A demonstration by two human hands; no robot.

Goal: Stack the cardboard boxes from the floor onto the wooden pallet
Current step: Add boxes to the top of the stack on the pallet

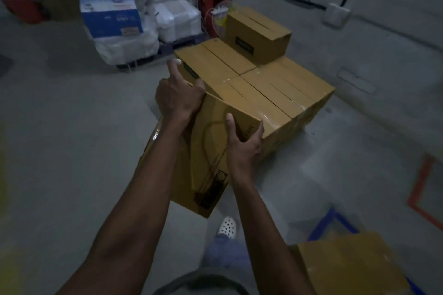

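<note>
- Grey floor (60,139): fills most of the view and carries all the goods shown.
- Stack of cardboard boxes (275,88): centre of the scene, taped tops forming one level surface. Whatever it stands on is hidden.
- Held cardboard box (211,141): in front of the stack on its near-left side, tilted, lower end towards the person and clear of the floor. Its upper end reaches the stack's near edge; whether they touch cannot be told.
- Loose cardboard box (347,266): near right, on the floor, well apart from the stack.
- Top box (259,33): sits on the stack's far side, as a second layer.
- Blue-and-white carton (110,14) and white bags (172,7): far left, beyond the stack.
- Left hand (178,98): grasps the held box at its upper left corner, index finger stretched forward.
- Right hand (244,143): grasps the held box's right edge, thumb on the near face, fingers wrapped round the side.
- White shoe (227,227): on the floor below the held box.
</note>
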